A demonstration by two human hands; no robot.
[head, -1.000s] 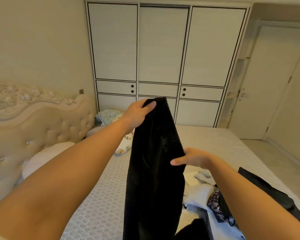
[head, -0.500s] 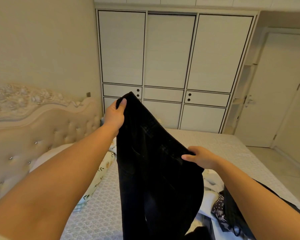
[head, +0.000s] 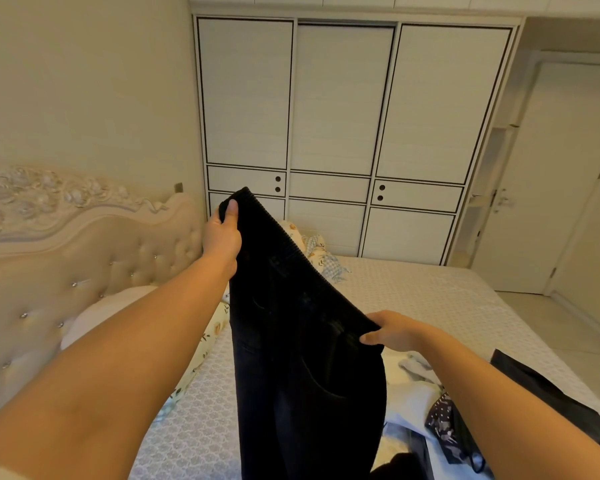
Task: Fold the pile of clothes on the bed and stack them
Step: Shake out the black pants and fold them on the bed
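Observation:
A pair of black trousers (head: 302, 368) hangs in the air above the bed (head: 413, 296), held by its ribbed waistband. My left hand (head: 222, 233) pinches the upper left corner of the waistband, thumb on top. My right hand (head: 392, 330) grips the lower right end of the waistband. The legs drop down out of the frame's bottom edge. A pile of clothes (head: 426, 403), white, black and patterned pieces, lies on the bed under my right forearm.
A padded cream headboard (head: 84, 251) and a white pillow (head: 101, 313) stand at the left. A floral and checked bundle (head: 321, 254) lies at the bed's far side. White wardrobe doors (head: 343, 133) fill the back wall; a door (head: 548, 209) is at right.
Both hands have pulled apart along the waistband, spreading the trousers wider. My left hand moved left, my right hand moved right and lower.

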